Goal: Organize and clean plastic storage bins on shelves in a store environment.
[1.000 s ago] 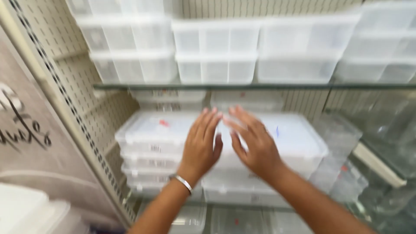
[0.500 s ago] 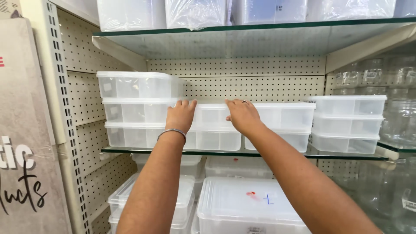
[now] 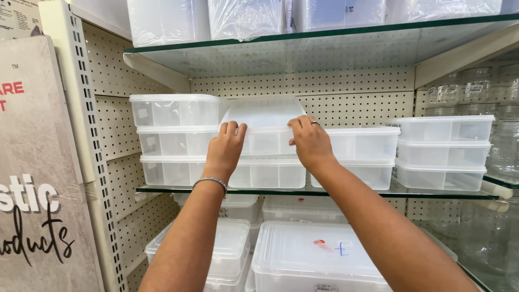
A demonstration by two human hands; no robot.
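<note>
A pegboard shelving unit [image 3: 346, 92] fills the view, with a glass shelf [image 3: 324, 192] across the middle carrying clear plastic lidded boxes; on that shelf a stack of 3 boxes [image 3: 175, 140] stands at the left, another stack of 3 [image 3: 443, 154] at the right, and a lower middle stack between them; the thing in hand is the tilted box lid [image 3: 265, 113] on top of the middle stack, its far edge raised toward the pegboard and its near edge low over the upper middle box [image 3: 267, 143]; the left hand [image 3: 224, 151] has its fingers curled over the lid's near-left edge, pinching it, and the right hand [image 3: 311, 143] clasps the near-right corner in the same way, a ring on 1 finger; the step, as I judge it, is seating or lifting this lid, and the next move would call for levelling it and keeping both edges even; the left stack stands just beside the lid's left side and could catch it; an upper glass shelf [image 3: 303, 35] holds wrapped containers overhead; more lidded tubs [image 3: 319, 254] sit below, near; a printed sign board [image 3: 38, 178] stands far left; a thin bracelet [image 3: 211, 181] circles the left wrist.
</note>
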